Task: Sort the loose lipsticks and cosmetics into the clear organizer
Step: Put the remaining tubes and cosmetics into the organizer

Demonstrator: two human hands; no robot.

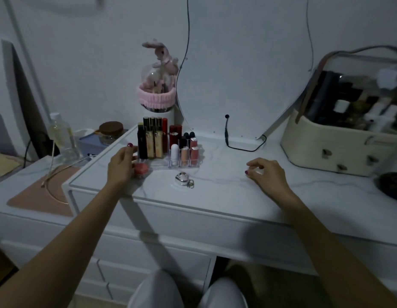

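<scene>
On the marbled white vanity top (215,192) I see the clear organizer (170,150) nearly filled with upright glossy tubes. My left hand (120,165) curls around a round pink compact (140,169) beside it, likely next to be slotted; my right hand (265,172) rests loosely curled, empty.

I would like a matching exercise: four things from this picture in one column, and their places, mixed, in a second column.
1. pink round compact
2. silver keychain item
3. plush rabbit
4. cream cosmetic case

a. far right of the desk
b. on the clear dome, at the wall
c. at the left hand
d. loose in front of the clear organizer

Pairs: 1-c, 2-d, 3-b, 4-a
</scene>
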